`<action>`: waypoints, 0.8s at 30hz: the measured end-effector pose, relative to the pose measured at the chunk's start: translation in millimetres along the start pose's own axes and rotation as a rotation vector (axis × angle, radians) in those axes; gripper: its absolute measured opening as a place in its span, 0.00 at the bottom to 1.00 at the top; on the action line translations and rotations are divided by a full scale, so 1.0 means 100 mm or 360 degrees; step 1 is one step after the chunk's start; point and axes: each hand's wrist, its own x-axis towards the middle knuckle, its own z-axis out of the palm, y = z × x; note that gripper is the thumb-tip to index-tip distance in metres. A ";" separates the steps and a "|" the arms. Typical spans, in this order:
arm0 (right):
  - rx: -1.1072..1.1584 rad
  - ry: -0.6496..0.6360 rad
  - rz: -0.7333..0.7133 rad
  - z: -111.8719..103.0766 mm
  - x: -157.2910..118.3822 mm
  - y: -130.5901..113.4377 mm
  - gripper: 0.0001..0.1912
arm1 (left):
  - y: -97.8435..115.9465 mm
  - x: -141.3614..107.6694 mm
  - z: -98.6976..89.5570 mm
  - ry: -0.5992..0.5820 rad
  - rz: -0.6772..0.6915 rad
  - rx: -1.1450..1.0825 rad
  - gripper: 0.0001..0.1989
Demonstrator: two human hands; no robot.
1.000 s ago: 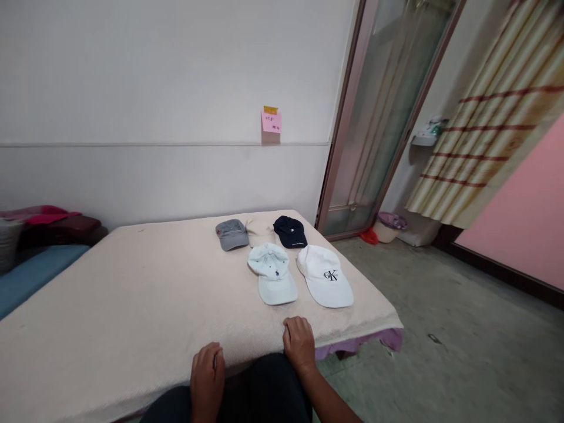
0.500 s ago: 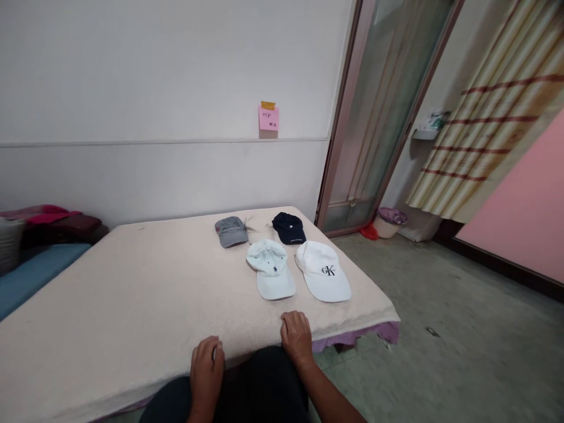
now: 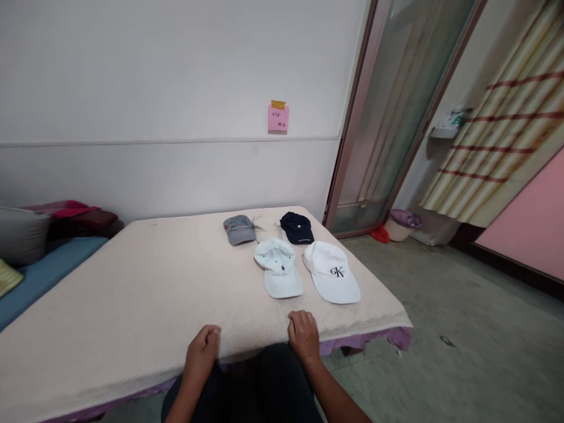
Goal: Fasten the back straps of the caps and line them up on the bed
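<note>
My left hand (image 3: 203, 348) is loosely curled at the near edge of the cream-covered bed (image 3: 145, 294), above my left thigh, with nothing visible in it. By my right knee rests my right hand (image 3: 304, 332), its fingers bent down and holding nothing I can see. Just beyond it lie a pale mint cap (image 3: 278, 267) and a white cap (image 3: 331, 271) with dark lettering, both brims toward me. Behind them sit a grey cap (image 3: 239, 230), a beige cap (image 3: 266, 228) partly hidden by the mint one, and a navy cap (image 3: 296, 228). Neither hand touches a cap.
A grey cushion (image 3: 23, 236) and dark red items (image 3: 92, 222) are at the left on a blue surface (image 3: 61, 267). A pink note (image 3: 278, 119) is taped to the wall. A sliding glass door (image 3: 388, 117), a bin (image 3: 402, 225) and a curtain (image 3: 497, 135) stand right.
My left hand has lifted slightly and turned, its fingers now more curled. The right hand keeps its pose. The view has swung a little left; the caps lie as before.
</note>
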 end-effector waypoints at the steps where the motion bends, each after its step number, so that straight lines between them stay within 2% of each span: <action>1: 0.0002 0.0005 -0.0006 0.01 0.00 0.01 0.09 | 0.00 0.01 0.03 -0.0003 -0.0008 -0.0005 0.15; 9: 0.0032 0.0050 -0.0038 0.06 -0.01 0.05 0.08 | -0.08 0.09 0.03 -0.0088 -0.0054 0.0029 0.13; 24: -0.0017 0.0033 -0.0048 0.06 -0.02 0.05 0.08 | -0.14 0.10 0.00 -0.0130 -0.0128 0.0075 0.12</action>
